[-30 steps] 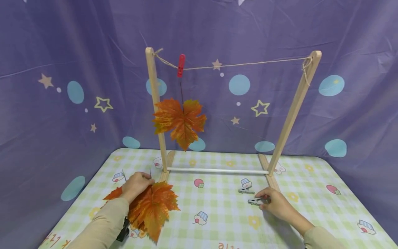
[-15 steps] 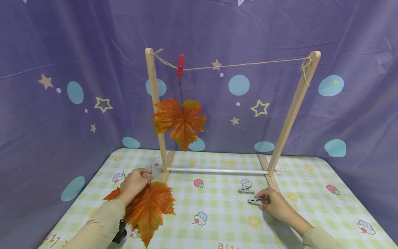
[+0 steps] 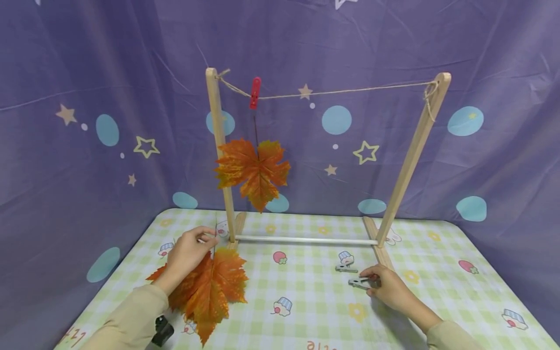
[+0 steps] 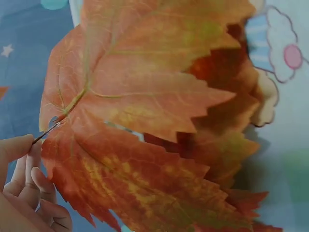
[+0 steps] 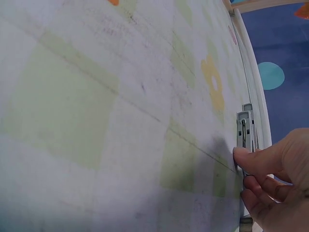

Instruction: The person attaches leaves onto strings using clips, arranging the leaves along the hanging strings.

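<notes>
My left hand [image 3: 190, 250] pinches the thin dark stem of an orange artificial maple leaf [image 3: 212, 287] at the table's left side. In the left wrist view the stem runs from thumb and fingertip to the leaf [image 4: 130, 111], and more orange leaf lies beneath it. On the right, my right hand [image 3: 389, 287] pinches a grey clothespin [image 3: 358, 283] low over the tabletop. Another grey clothespin [image 3: 346, 268] lies just behind it. Above, a red clothespin [image 3: 255, 93] on the string holds the stem of a hanging orange leaf [image 3: 253, 170].
A wooden frame stands at the back, with a left post [image 3: 220, 155], a right post [image 3: 413, 160], a white crossbar [image 3: 306, 240] and a string [image 3: 350, 90] tied between the post tops. A black object [image 3: 163, 331] sits by the left sleeve. Purple curtain [image 3: 280, 39] surrounds the checked table.
My left hand has risen a little and moved away from me, drawing the pinched leaf's stem upward. My right hand stays at the grey clothespin.
</notes>
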### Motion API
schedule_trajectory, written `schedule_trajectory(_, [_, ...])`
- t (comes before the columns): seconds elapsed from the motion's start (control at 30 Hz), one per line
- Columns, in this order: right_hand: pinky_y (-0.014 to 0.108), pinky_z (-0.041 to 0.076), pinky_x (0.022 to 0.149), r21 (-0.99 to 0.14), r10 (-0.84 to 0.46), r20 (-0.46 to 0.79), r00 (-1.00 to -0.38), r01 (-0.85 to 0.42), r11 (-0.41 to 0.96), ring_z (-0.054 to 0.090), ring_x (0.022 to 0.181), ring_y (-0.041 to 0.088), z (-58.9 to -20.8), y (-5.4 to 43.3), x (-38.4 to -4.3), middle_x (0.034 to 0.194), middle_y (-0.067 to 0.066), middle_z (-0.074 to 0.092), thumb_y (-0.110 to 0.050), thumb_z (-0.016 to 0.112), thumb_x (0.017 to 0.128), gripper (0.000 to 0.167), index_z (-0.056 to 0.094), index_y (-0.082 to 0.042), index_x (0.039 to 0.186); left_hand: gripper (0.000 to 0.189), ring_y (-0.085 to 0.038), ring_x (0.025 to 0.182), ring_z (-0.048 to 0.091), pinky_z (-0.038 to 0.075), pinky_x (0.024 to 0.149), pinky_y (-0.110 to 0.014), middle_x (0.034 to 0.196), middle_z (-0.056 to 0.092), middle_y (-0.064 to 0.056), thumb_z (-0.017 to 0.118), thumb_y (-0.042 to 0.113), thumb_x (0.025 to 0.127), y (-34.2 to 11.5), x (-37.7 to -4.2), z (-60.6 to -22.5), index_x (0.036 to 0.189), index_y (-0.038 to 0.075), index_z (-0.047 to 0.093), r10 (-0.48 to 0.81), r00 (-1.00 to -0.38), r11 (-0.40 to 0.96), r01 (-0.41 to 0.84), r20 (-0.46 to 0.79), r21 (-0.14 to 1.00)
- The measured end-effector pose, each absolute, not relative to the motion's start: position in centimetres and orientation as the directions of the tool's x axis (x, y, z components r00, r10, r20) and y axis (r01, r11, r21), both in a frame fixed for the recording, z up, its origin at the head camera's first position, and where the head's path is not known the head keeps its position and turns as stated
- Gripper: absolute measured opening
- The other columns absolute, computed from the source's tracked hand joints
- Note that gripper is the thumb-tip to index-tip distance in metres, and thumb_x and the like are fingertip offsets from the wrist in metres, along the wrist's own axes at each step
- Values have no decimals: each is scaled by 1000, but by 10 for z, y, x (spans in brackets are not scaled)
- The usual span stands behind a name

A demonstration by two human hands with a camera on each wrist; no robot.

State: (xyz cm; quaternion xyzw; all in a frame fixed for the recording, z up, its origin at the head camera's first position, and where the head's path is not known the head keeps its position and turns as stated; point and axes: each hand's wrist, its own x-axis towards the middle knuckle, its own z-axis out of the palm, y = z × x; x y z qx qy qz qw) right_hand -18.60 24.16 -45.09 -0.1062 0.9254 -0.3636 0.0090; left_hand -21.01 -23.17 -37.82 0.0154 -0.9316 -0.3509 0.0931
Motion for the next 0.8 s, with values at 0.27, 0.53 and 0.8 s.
schedule_trajectory(0.27, [42,53,80,-671,-174,46,-984,-159,724,60,94,26,-449,239,-185,100,5,62,11,81,70,36,70,-1,102,27,-20,81,59,44,55,-34,97,70,-1,67,38,95,-222,-199,-363,112,18,71,-59,-973,725,113,225,680])
schedule_trajectory(0.53, [35,51,73,-661,-179,54,-982,-170,731,57,88,19,-449,240,-185,98,4,61,10,81,70,35,71,-2,102,21,-18,76,56,43,55,-33,92,68,1,70,33,94,-205,-192,-353,108,18,72,-26,-965,693,172,263,701])
schedule_trajectory(0.8, [35,52,76,-670,-201,67,-977,-193,716,57,90,19,-451,241,-185,97,3,60,11,80,71,34,71,-2,101,19,-18,70,54,40,53,-30,90,67,3,71,33,93,-187,-191,-345,105,19,71,5,-957,659,221,290,719])
